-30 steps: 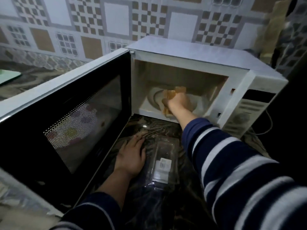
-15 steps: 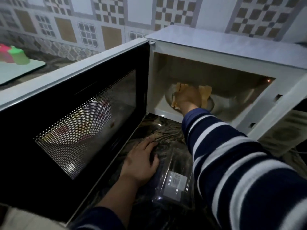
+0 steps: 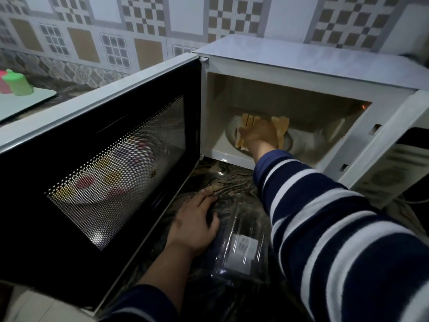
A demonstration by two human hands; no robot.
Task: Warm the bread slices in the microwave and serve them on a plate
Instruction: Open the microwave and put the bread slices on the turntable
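Right arm extended forward, striped sleeve (image 3: 329, 228) pushed back just past the wrist; right hand (image 3: 260, 134) palm-down, fingers curled, back of hand toward the camera. Left forearm angled up from the lower edge, sleeve bunched near the elbow. Left hand (image 3: 195, 226) flat, palm-down, fingers together and pointing forward, gripping nothing.

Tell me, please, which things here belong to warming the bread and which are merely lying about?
For the job:
microwave
its open door
bread slices
turntable
right hand

Lying about:
clear plastic packet under the left hand
green cup
white board
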